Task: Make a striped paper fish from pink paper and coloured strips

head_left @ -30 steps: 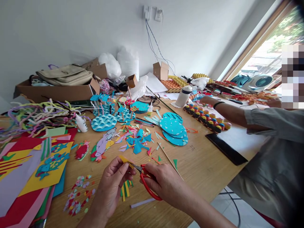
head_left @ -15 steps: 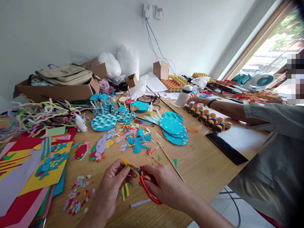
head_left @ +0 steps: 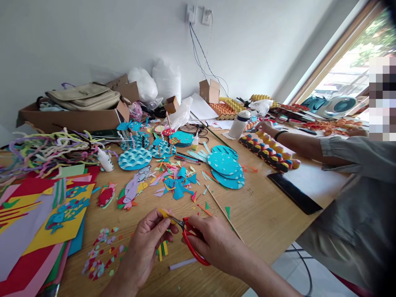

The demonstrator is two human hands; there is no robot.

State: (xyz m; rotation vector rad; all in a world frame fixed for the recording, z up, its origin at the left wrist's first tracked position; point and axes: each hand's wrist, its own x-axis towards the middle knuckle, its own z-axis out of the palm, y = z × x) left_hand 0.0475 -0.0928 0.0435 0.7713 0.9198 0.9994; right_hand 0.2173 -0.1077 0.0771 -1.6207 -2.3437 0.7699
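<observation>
My left hand [head_left: 151, 235] pinches a small piece of yellow paper [head_left: 163, 213] between thumb and fingers, near the table's front. My right hand [head_left: 213, 239] grips red-handled scissors [head_left: 193, 249], their blades at the edge of the yellow paper. Beneath the hands lie yellow and green paper strips [head_left: 162, 250] and a lilac strip [head_left: 182, 264]. Small coloured paper dots [head_left: 100, 255] are scattered left of my left hand. Beyond the hands are cut paper fish [head_left: 131, 190] and a heap of paper scraps [head_left: 176, 185].
Coloured paper sheets [head_left: 34, 231] are stacked at left, below pipe cleaners [head_left: 55, 148] and a glue bottle [head_left: 105, 160]. Blue discs [head_left: 227, 169] lie mid-table beside a thin wooden stick [head_left: 224, 213]. At right, a co-worker's hand [head_left: 266, 127] is near painted egg-carton strips [head_left: 269, 153]; a black phone-like slab [head_left: 293, 193] lies closer.
The scissors and the yellow paper have shifted very slightly between my hands. The co-worker's hand has moved a little to the right over the painted strips.
</observation>
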